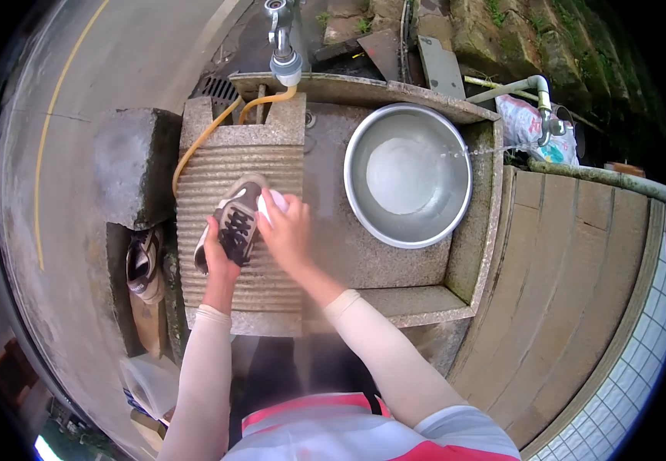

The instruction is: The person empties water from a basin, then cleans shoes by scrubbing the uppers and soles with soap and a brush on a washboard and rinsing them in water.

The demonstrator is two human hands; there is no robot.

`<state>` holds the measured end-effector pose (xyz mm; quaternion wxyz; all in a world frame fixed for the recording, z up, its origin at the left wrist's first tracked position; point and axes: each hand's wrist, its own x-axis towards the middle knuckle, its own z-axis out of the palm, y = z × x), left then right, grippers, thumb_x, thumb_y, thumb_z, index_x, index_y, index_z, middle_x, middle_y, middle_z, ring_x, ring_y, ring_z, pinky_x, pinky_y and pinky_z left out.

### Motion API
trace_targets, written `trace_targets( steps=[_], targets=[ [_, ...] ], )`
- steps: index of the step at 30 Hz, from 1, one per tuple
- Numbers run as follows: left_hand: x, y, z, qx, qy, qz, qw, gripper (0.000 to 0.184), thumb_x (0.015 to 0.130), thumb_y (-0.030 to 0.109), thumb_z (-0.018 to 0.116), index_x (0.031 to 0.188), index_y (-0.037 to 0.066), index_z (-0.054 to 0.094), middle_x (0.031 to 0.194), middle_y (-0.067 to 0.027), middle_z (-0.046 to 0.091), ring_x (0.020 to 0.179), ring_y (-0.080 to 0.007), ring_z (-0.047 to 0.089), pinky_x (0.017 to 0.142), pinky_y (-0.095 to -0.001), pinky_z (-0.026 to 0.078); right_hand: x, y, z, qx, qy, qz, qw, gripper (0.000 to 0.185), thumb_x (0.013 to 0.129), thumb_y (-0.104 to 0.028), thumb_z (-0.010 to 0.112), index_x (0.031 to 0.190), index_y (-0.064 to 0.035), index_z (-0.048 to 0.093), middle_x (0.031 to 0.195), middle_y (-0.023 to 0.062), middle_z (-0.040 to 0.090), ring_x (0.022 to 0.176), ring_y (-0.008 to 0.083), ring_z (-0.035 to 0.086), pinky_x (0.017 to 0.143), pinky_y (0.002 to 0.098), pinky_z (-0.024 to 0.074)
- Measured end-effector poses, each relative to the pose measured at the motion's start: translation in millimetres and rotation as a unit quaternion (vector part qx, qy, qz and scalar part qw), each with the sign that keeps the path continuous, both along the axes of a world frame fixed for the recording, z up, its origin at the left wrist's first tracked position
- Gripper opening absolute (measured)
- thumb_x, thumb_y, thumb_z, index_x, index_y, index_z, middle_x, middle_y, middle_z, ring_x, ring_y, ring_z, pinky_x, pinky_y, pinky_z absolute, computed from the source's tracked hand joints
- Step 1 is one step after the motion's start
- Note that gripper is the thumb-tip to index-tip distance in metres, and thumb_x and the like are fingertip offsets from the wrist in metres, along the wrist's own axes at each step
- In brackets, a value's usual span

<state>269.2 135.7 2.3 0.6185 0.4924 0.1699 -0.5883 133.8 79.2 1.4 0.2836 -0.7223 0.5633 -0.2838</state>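
Observation:
A brown and beige sneaker with dark laces rests on the ribbed stone washboard, its toe pointing away from me. My left hand is closed around the shoe's heel end, the thumb along its side. In my right hand is a pale pink bar of soap, pressed against the sneaker near the toe. My fingers cover part of the soap. Another sneaker of similar colours lies in a gap beside the washboard on the left.
A metal basin holding water stands in the stone sink. Water runs into it from a tap at the right. A yellow hose hangs from the upper tap. A stone block stands on the left.

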Motion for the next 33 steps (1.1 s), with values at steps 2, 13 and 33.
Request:
trace_targets(
  steps=[2, 13, 33],
  targets=[
    [-4.4, -0.1, 3.7, -0.041, -0.021, -0.01, 0.999, 0.058, 0.098, 0.048, 0.043, 0.13, 0.0, 0.05, 0.126, -0.014, 0.059, 0.11, -0.0282, 0.06, 0.096, -0.0411, 0.048, -5.6, -28.7, 9.6, -0.019, -0.003, -0.053, 0.998, 0.049, 0.078, -0.023, 0.071, 0.126, -0.0217, 0.06, 0.11, 0.0128, 0.05, 0.095, 0.0328, 0.047, 0.083, 0.0422, 0.0416],
    [-24.9, -0.4, 46.4, 0.037, 0.128, 0.093, 0.987, 0.034, 0.095, 0.007, 0.046, 0.126, -0.007, 0.049, 0.13, -0.0202, 0.054, 0.122, -0.0342, 0.05, 0.111, -0.0472, 0.034, -171.7, 64.9, -36.7, 0.09, 0.217, 0.069, 0.97, 0.046, 0.08, -0.037, 0.072, 0.119, -0.0125, 0.065, 0.123, 0.0203, 0.053, 0.11, 0.0359, 0.049, 0.091, 0.0451, 0.041],
    [-78.6, 17.9, 215.7, -0.057, -0.554, -0.508, 0.657, 0.022, 0.074, 0.006, 0.064, 0.092, -0.007, 0.063, 0.09, -0.0249, 0.064, 0.088, -0.0394, 0.064, 0.078, -0.0424, 0.05, -94.0, 47.7, 118.2, 0.468, -0.663, -0.039, 0.583, 0.066, 0.089, -0.054, 0.058, 0.132, -0.0058, 0.047, 0.124, 0.007, 0.059, 0.113, 0.0212, 0.056, 0.097, 0.0384, 0.0465]
  ],
)
